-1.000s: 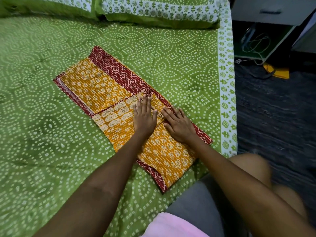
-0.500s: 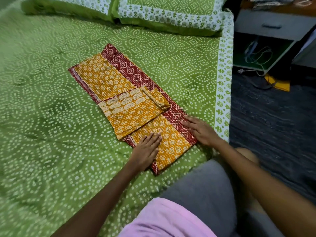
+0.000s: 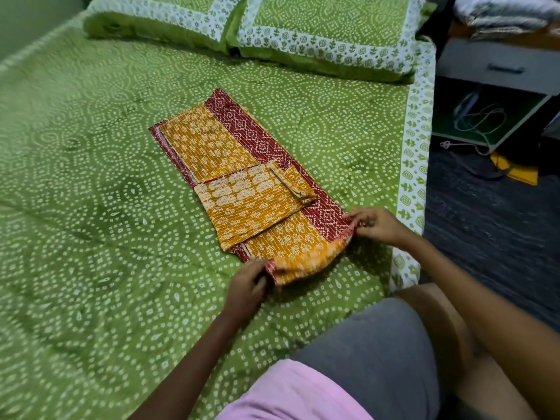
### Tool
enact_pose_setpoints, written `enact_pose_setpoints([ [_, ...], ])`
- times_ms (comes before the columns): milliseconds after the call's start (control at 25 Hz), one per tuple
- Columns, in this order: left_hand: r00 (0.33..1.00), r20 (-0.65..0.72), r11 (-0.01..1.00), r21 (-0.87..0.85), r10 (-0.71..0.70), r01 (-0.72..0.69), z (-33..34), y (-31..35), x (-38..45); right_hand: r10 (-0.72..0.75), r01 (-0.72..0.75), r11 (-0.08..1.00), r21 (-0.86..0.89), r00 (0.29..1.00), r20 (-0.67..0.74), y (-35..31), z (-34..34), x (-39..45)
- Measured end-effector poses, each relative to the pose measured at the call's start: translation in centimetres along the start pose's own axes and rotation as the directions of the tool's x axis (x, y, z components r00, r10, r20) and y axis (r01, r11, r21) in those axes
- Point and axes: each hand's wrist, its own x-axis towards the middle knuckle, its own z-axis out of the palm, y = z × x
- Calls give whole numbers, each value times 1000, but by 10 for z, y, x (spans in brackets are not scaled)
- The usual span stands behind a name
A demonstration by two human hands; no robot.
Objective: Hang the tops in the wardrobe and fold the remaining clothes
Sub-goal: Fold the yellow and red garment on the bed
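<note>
A mustard-yellow garment [image 3: 239, 189] with white flower print and a dark red patterned border lies partly folded into a long strip on the green bed [image 3: 91, 237]. A sleeve is folded across its middle. My left hand [image 3: 247, 287] pinches the near left corner of the strip. My right hand [image 3: 374, 224] pinches the near right corner at the red border. The near edge is lifted slightly off the bed and curls between both hands.
Two green pillows [image 3: 272, 28] lie at the head of the bed. The bed's white-bordered edge [image 3: 413, 165] runs along the right. Beyond it are a dark floor, a grey drawer unit [image 3: 500, 66] and a tray with cables [image 3: 481, 122]. My knee in grey shorts is near.
Both hands slid from the garment's middle down to its near end, went from lying flat to pinching the two near corners, and raised that edge.
</note>
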Motion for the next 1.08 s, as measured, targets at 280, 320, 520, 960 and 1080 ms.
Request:
enact_pose_setpoints([
  [280, 675, -262, 704, -459, -690, 542, -32, 26, 78, 50, 50, 963, 263, 932, -359, -96, 18, 127],
  [320, 620, -288, 682, -369, -730, 631, -38, 21, 89, 81, 17, 971, 240, 915, -394, -95, 24, 140],
  [520, 563, 85, 448, -514, -822, 732, -49, -3, 90, 286, -235, 947, 220, 927, -242, -47, 38, 135],
  [960, 835, -14, 782, -360, -551, 510, -113, -27, 67, 362, -306, 815, 493, 932, -20, -82, 80, 73],
  [1080, 822, 196, 783, -252, -534, 569, -175, -44, 30, 328, -308, 783, 540, 943, 61, -92, 142, 26],
])
